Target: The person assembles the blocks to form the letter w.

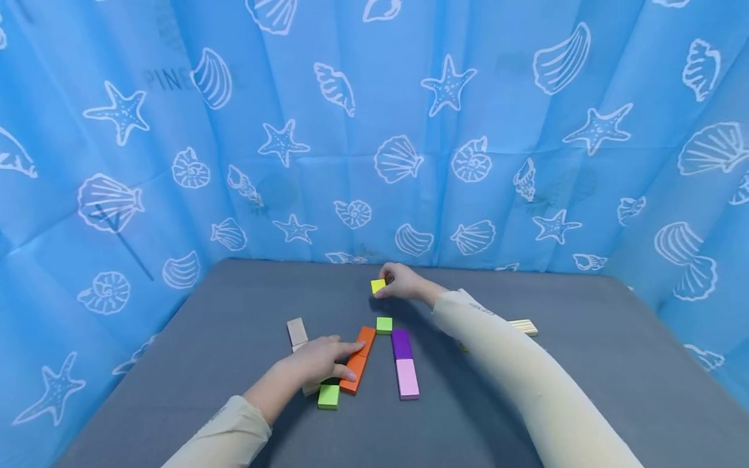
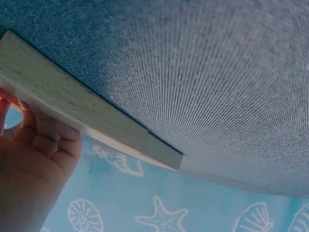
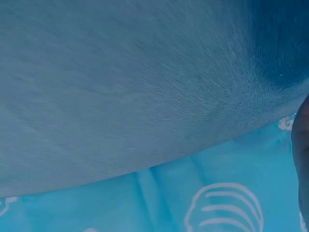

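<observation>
My right hand pinches a small yellow block between thumb and fingers, over the far part of the table. In the right wrist view only an edge of that hand shows. My left hand reaches over a row of wooden blocks, its index finger and thumb touching two orange blocks laid end to end. The left wrist view has its other fingers bent beside the pale wooden row. A green block lies between the tops of the orange pair and a purple block.
Below the purple block lies a pink block. Another green block sits near the left wrist. Ridged pale wooden pieces lie partly behind the right sleeve. A blue shell-print curtain hangs along the grey table's far edge.
</observation>
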{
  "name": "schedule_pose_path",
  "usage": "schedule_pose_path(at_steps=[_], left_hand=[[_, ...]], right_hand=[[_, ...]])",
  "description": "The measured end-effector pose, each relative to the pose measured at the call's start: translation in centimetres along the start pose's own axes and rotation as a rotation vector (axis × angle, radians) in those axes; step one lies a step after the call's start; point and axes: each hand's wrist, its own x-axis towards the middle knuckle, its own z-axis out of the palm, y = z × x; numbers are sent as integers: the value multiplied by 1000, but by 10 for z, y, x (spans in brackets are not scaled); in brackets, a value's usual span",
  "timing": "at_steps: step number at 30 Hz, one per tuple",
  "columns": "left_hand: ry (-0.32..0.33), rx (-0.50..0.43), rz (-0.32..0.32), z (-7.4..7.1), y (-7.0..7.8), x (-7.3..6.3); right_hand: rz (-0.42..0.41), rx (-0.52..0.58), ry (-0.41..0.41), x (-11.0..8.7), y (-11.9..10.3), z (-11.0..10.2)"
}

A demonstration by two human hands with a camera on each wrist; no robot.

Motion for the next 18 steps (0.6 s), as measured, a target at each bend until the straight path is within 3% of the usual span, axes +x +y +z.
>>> schedule_pose_path(at_steps=[6,11,18], left_hand=[[28,25,-3,-4,6,1],[8,71,-16,-10,13,1],[36,133,49,-19,22,4]], right_hand=[[-3,75,31,-34,4,-13],[-13,87,82,-61,5,-18],[-20,113,48,-103,3,-23]])
